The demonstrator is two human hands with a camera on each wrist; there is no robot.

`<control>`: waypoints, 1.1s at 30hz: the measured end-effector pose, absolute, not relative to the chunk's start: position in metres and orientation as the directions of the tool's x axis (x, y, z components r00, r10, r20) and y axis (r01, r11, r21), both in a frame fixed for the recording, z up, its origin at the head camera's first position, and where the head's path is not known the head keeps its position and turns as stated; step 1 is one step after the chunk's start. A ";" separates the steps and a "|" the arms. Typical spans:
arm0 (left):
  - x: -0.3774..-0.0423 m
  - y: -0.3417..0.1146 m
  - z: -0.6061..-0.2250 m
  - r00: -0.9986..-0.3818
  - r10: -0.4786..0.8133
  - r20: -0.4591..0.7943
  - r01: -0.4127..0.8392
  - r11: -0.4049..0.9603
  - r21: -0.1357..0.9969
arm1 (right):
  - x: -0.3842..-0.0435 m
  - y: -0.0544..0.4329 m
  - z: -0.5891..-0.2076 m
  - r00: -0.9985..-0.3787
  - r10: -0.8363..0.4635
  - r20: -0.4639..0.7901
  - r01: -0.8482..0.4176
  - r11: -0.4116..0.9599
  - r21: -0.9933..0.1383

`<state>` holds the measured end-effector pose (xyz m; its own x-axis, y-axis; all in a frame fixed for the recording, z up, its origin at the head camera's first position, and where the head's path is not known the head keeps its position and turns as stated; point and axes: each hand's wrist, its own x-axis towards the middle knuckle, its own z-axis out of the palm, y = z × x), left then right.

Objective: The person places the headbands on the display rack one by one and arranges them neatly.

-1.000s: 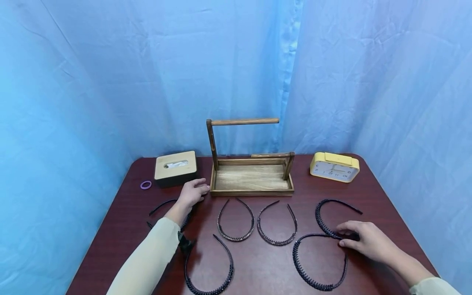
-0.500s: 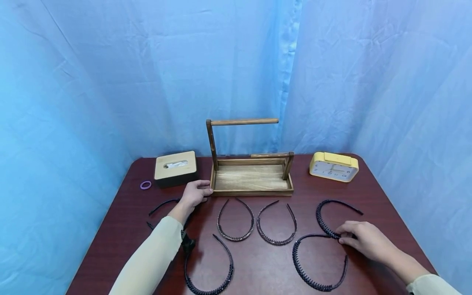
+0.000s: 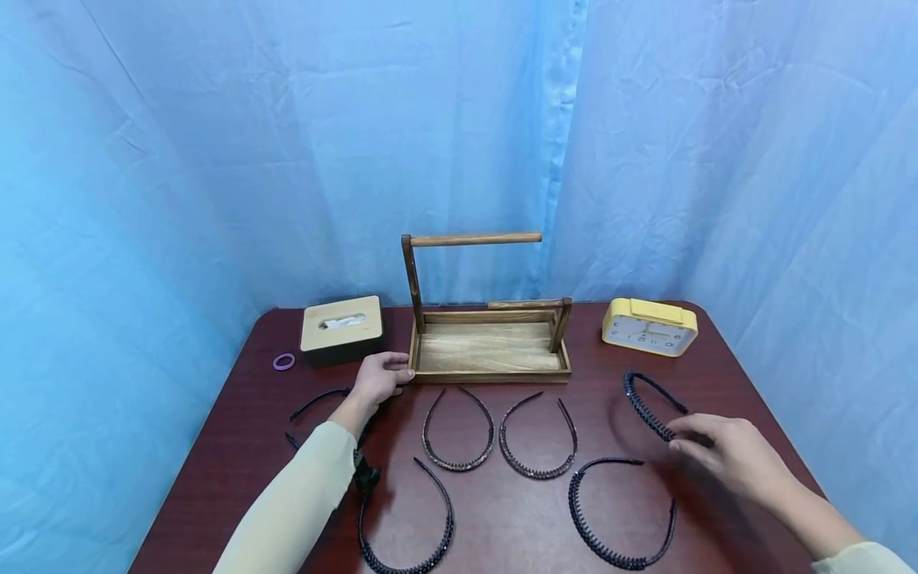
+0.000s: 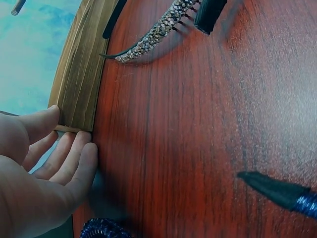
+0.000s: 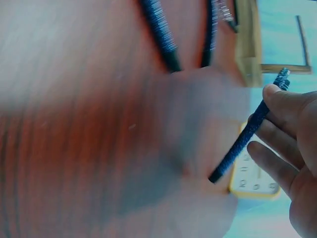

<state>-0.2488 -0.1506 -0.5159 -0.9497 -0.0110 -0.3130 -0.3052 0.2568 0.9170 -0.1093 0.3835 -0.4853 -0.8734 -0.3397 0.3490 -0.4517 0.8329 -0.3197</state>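
My left hand [image 3: 378, 378] grips the left front corner of a wooden stand [image 3: 495, 375], a shallow tray with two posts and horizontal bars. In the left wrist view the thumb [image 4: 43, 122] lies at the tray's edge and the fingers meet its end. My right hand [image 3: 739, 456] pinches a dark, beaded, toothed headband [image 3: 645, 410] between thumb and fingers, raised off the table. Just below it lies another black headband [image 3: 584, 518]. Two speckled headbands [image 3: 459, 465] [image 3: 539, 473] lie before the stand.
A black headband [image 3: 448, 526] lies at front left; another headband [image 3: 315, 401] is partly hidden under my left arm. A tissue box [image 3: 343, 327] and purple ring [image 3: 284, 362] stand left of the stand, a yellow clock [image 3: 649, 327] to its right. Blue curtains [image 3: 459, 119] surround the table.
My left hand has moved slightly right onto the tray's corner. My right hand has taken hold of the upper right headband and lifted it off the table, away from the lower one.
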 end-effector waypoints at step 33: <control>-0.249 -0.152 -0.510 -0.932 0.004 -0.363 -0.352 0.234 0.906 | -0.196 0.295 -0.362 -0.953 0.044 0.300 -0.229 0.544 -0.807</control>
